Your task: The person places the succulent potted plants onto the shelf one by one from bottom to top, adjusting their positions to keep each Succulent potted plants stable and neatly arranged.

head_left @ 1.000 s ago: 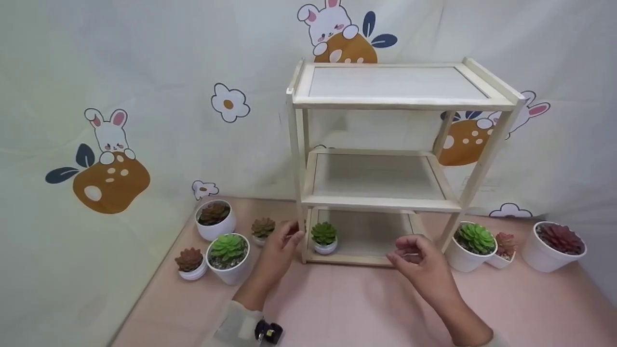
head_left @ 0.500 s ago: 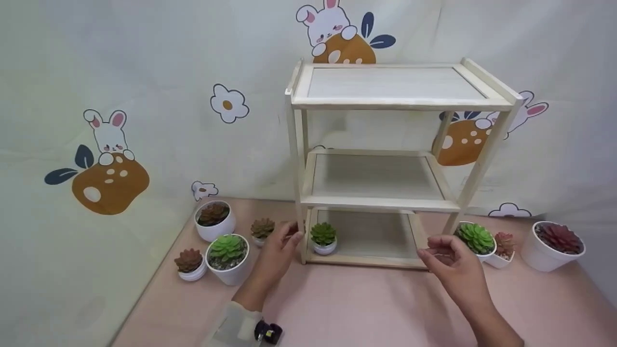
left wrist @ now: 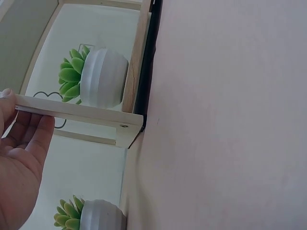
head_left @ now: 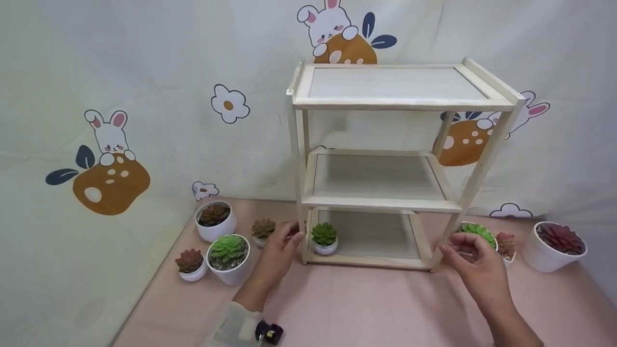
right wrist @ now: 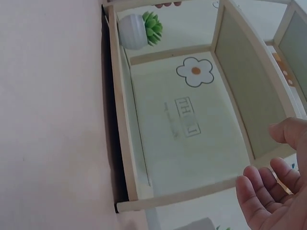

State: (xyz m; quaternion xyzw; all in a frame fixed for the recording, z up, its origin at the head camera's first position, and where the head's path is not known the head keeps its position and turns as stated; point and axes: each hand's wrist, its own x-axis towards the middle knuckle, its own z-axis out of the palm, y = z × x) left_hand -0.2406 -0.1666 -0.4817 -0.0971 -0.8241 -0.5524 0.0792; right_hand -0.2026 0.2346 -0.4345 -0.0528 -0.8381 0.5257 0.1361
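Observation:
A pale wooden three-tier shelf (head_left: 381,206) stands on the pink-covered table. My left hand (head_left: 277,253) pinches its left front post (left wrist: 81,109), thumb on one side and fingers on the other. Beside the right front post (head_left: 472,178) is my right hand (head_left: 479,270), fingers loosely bent and thumb apart. The right wrist view puts its fingertips (right wrist: 247,179) close to that post; whether they touch it I cannot tell. A small green succulent (head_left: 325,235) in a white ribbed pot sits on the bottom tier, at its left end.
Left of the shelf stand several potted succulents, among them a bright green one (head_left: 228,255) and a brown one (head_left: 213,219). A green succulent (head_left: 477,233), a small pink one (head_left: 506,245) and a dark red one (head_left: 561,243) stand right. A printed cloth (head_left: 250,154) hangs behind.
My right hand has moved rightward from in front of the bottom tier to the right front post, now partly covering the green succulent there. My left hand and the shelf have stayed in place.

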